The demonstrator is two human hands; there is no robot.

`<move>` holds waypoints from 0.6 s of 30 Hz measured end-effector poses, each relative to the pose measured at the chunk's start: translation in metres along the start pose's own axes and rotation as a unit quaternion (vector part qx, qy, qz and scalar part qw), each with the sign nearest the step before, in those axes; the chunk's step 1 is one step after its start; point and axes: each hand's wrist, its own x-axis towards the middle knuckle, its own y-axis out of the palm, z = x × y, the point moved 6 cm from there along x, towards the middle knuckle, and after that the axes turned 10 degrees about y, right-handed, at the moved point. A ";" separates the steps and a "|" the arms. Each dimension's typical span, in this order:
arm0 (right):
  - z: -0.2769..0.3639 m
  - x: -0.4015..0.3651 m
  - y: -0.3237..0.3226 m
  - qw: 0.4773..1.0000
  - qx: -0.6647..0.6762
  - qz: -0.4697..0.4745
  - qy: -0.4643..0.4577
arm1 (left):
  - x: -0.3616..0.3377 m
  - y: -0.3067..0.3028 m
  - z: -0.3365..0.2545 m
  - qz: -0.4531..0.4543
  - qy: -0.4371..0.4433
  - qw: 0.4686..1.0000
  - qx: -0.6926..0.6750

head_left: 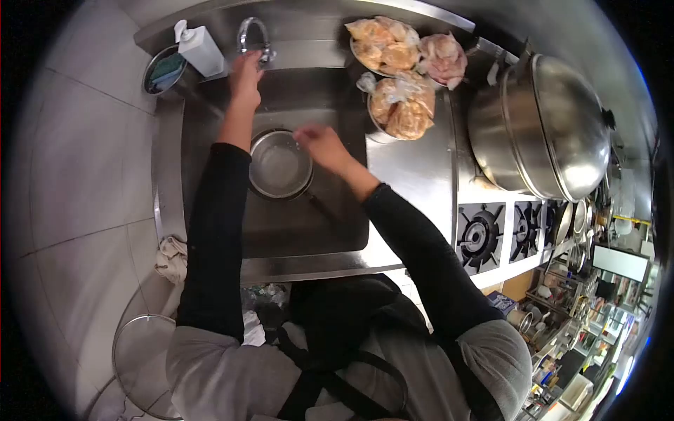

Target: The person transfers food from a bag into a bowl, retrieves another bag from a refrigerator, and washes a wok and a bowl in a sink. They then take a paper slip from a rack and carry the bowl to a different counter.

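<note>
In the sink (344, 231) stands a round pan (281, 165) with a dark handle pointing toward the lower right; its inside looks pale and wet. My left hand (246, 76) reaches to the back of the sink, with its fingers closed at the base of the chrome faucet (254, 31). Over the pan's right rim is my right hand (321, 146), its fingers bent and smeared by motion. Whether those fingers touch the rim or hold anything cannot be made out.
Left of the faucet are a white pump bottle (201, 52) and a metal container (165, 70) with sponges. On the right counter sit bowls with bagged food (404, 105), then a large lidded pot (540, 126) and gas burners (481, 237). A cloth (172, 259) hangs at the left edge.
</note>
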 end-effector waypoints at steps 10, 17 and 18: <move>-0.021 0.090 0.081 0.937 0.242 0.036 0.248 | 0.000 0.008 0.031 0.164 -0.213 0.948 -0.169; 0.063 0.158 0.104 0.971 0.199 0.124 0.042 | -0.078 -0.184 0.175 -0.111 -0.075 0.979 0.154; 0.067 0.170 0.112 0.977 0.131 0.161 0.042 | -0.112 -0.213 0.220 -0.138 -0.178 0.953 0.204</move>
